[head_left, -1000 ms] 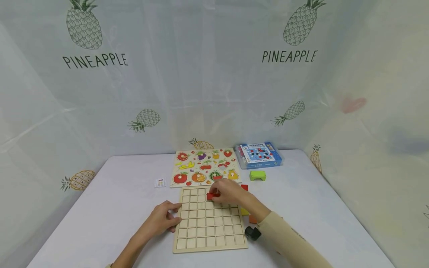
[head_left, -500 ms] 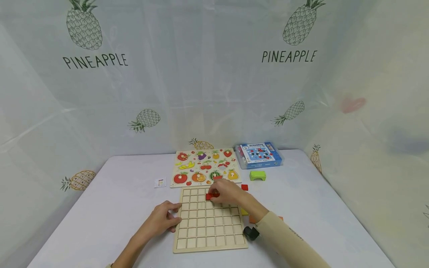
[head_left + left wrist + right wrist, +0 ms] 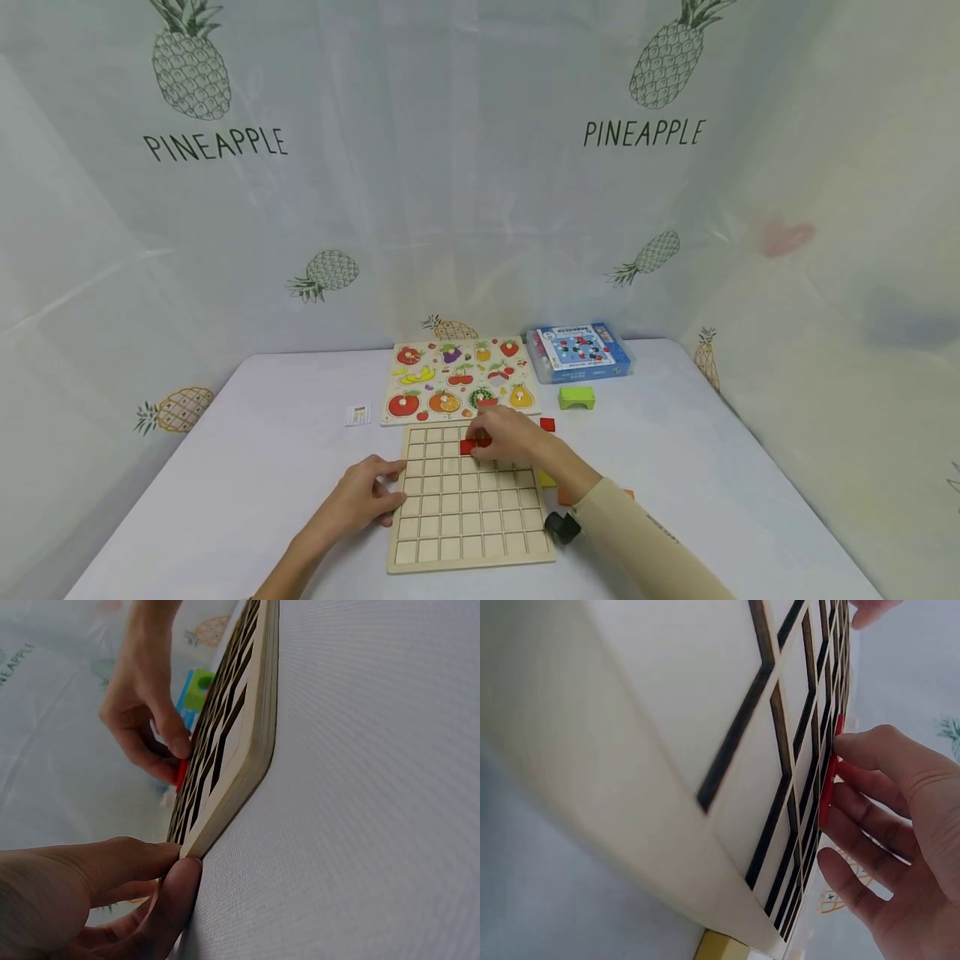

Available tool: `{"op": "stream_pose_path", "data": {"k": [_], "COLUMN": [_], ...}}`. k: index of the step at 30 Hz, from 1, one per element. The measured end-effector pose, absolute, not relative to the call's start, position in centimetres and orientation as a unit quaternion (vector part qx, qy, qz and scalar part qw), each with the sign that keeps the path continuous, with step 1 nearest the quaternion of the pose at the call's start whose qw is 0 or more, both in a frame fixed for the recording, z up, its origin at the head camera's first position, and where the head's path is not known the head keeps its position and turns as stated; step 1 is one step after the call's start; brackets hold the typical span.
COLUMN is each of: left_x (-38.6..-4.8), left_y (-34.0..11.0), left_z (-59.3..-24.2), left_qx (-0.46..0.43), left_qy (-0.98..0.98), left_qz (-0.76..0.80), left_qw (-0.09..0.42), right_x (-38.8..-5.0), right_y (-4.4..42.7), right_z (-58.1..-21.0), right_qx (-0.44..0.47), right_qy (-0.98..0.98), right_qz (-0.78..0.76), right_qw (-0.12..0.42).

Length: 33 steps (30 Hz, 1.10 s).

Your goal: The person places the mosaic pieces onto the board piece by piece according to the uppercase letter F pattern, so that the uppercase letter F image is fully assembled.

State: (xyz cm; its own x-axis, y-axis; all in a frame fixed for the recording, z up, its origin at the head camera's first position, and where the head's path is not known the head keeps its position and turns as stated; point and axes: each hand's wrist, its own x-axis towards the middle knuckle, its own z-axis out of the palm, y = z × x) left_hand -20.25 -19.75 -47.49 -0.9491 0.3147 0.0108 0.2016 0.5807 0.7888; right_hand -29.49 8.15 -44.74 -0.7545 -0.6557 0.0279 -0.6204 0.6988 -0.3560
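A light wooden board with a square grid (image 3: 459, 525) lies flat on the table in the head view. At its left edge my left hand (image 3: 363, 492) pinches the rim, thumb and fingers touching the wood in the left wrist view. Over the far rows, my right hand (image 3: 504, 435) holds a flat red piece (image 3: 467, 447) between thumb and fingers. In the right wrist view the red piece (image 3: 827, 791) lies close against the grid; whether it sits in a cell I cannot tell. My fingers hide part of it.
Behind the board is a fruit puzzle (image 3: 415, 392), with a blue box (image 3: 588, 358) and green arch block (image 3: 577, 397) to its right. A red block (image 3: 547, 425), yellow block (image 3: 547, 479), orange pieces (image 3: 565, 497) and black object (image 3: 561, 527) lie right of the board.
My right hand has shifted the red piece very slightly left on the grid. My left hand keeps its place on the board's edge. The head view has tilted up a little.
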Motion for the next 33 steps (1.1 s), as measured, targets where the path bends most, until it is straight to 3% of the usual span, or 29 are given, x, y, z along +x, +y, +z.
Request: {"op": "stream_pose_path", "data": {"k": [10, 33], "left_x": [-20.2, -20.3], "left_y": [-19.8, -20.0], "left_z": [-48.0, -47.7], "left_qx": [0.148, 0.155], "left_qy": [0.891, 0.884], "left_qz": [0.425, 0.437], "left_qw": [0.059, 0.059], "right_x": [-29.6, -30.6], "right_y": [9.9, 18.7], "right_z": [-44.5, -44.9], "right_qx": [-0.354, -0.211], "right_qy": [0.916, 0.962], "right_qz": [-0.189, -0.173], "right_qw": [0.027, 0.017]}}
